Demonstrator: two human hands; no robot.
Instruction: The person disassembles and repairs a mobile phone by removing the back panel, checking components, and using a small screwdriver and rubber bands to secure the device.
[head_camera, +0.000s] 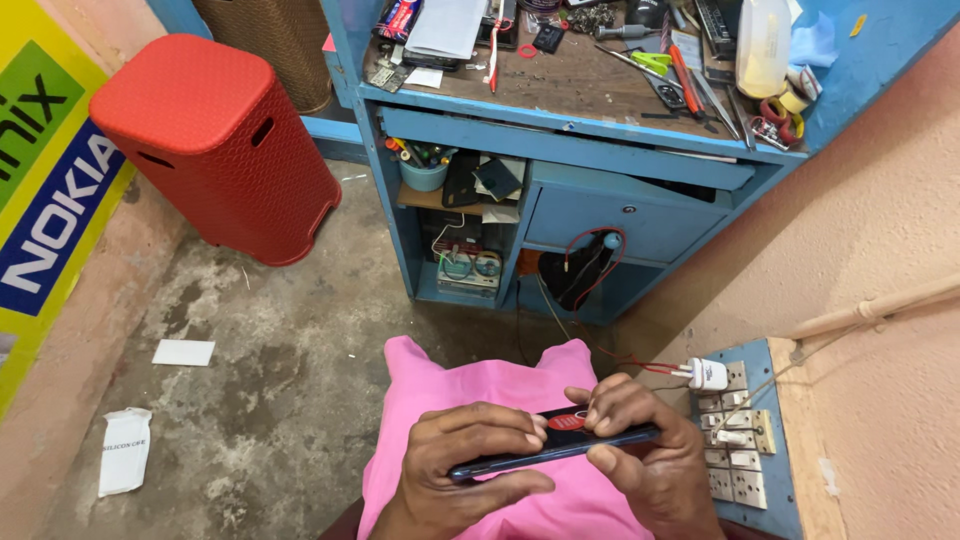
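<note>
Item: dark slim phone (556, 447), held edge-on over a pink cloth (470, 385) on the person's lap, low in the frame. A red round sticker (567, 421) sits on its upper face; that face is mostly hidden by fingers.

Left hand (465, 465): wrapped around the phone's left end, thumb beneath, fingers curled over the top.
Right hand (640, 445): closed on the right end, fingertips pressing the top face near the sticker. Both wrists are cut off by the bottom edge.

Adjacent, right: blue switch panel (745, 440) on the wall, a white charger (706, 374) plugged in, red wire trailing away.

Ahead: blue workbench (560, 140). Its top is crowded with tools, partly cut off and hard to sort. Open shelf holds a teal cup (423, 174) of pens; the lower compartment's contents are indistinct.

Left: red plastic stool (215, 145) on the concrete floor (270, 380), with paper scraps nearby.
</note>
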